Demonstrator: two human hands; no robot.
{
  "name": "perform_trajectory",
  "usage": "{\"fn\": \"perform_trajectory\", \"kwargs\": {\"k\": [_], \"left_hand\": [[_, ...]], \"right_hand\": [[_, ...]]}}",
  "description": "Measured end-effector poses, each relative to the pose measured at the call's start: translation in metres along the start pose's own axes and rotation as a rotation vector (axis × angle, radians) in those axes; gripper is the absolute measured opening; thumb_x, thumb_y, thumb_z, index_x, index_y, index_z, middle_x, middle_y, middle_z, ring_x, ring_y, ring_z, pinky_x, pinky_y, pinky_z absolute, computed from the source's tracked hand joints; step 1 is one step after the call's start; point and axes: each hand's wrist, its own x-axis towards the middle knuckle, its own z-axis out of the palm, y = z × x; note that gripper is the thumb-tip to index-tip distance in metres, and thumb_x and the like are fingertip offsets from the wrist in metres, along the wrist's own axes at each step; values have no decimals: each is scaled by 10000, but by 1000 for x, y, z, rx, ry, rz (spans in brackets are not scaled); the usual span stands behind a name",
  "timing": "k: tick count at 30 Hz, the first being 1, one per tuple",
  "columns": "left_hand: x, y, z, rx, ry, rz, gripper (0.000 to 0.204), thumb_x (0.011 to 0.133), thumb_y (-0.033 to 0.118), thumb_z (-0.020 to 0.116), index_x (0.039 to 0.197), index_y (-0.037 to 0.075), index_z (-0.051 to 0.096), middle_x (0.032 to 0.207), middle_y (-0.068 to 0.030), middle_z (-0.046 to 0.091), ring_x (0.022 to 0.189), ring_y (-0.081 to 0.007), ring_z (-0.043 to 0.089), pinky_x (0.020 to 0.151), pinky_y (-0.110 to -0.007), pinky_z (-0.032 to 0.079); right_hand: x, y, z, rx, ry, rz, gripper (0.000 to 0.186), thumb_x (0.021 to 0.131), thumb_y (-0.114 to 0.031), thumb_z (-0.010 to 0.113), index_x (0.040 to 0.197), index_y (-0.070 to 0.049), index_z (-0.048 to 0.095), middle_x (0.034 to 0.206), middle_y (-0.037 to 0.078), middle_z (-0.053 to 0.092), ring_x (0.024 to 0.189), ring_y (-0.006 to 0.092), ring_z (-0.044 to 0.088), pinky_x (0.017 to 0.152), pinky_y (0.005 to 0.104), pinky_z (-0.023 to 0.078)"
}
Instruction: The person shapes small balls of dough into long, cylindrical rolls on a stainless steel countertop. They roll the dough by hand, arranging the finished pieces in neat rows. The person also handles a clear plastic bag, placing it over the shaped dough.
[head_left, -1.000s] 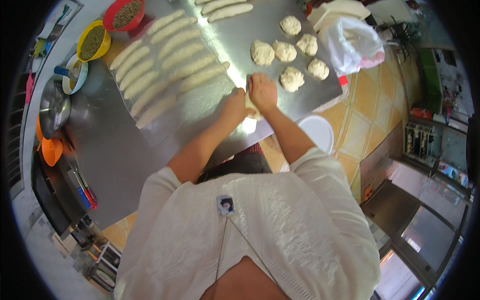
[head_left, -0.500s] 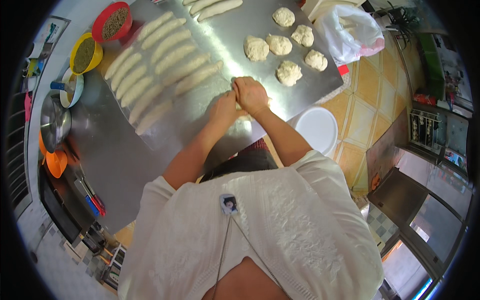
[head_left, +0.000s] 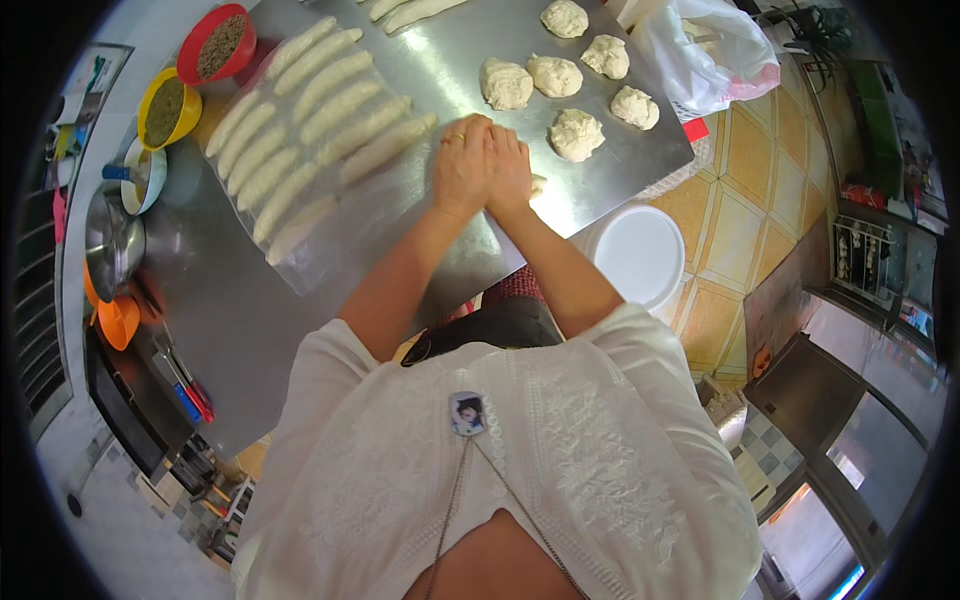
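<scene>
My left hand (head_left: 462,168) and my right hand (head_left: 509,172) press side by side on a piece of dough (head_left: 539,185) near the front edge of the metal table. Both hands are closed over it, fingers held together and bent downward. Only a small pale end of that dough shows beside my right hand; the rest is hidden. Several rough dough balls (head_left: 577,134) lie beyond my right hand. Left of my hands, long dough strips (head_left: 340,108) rest in rows under or on clear plastic sheet (head_left: 300,276).
The metal table (head_left: 215,330) carries a red bowl (head_left: 240,62) and a yellow bowl (head_left: 188,118) of ground filling along its left side. Farther down are a steel bowl (head_left: 115,240) and tools (head_left: 190,390). A white bucket (head_left: 640,255) and a white plastic bag (head_left: 690,60) stand at right.
My hands have shifted slightly forward and flattened from a bunched grip, now lying side by side. The table has shifted slightly in view.
</scene>
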Motion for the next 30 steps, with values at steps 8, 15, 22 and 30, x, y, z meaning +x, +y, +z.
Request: {"fn": "perform_trajectory", "kwargs": {"k": [8,15,22,30], "left_hand": [[-66,19,17,280,-363,51,671,947,405,526,1489,32,396,1576,-157,351,1478,-322,285,1159,-581,223],[51,-10,33,348,-76,115,662,966,387,530,1508,46,363,1594,-152,316,1476,-348,279,1132,-609,266],[-103,35,-30,254,-475,117,730,801,232,747,1454,86,456,1544,-139,395,1441,-287,350,1130,-602,266],[-29,-12,-35,-1,-431,52,478,785,115,743,1249,114,629,1141,-100,656,1047,-326,618,881,-429,512]], "right_hand": [[-125,16,-41,-53,-259,23,588,948,-244,460,1496,-39,398,1582,110,353,1488,300,267,1178,551,216],[19,62,-31,-22,119,-159,581,928,-263,549,1464,-66,444,1541,132,399,1454,341,308,1158,546,251],[-117,46,-94,153,-247,-114,645,803,-157,716,1403,-74,497,1465,141,470,1364,363,421,1104,555,332],[-28,70,-116,388,-330,-249,384,755,-21,711,1132,-86,677,1012,80,642,975,293,614,836,389,528]]}}
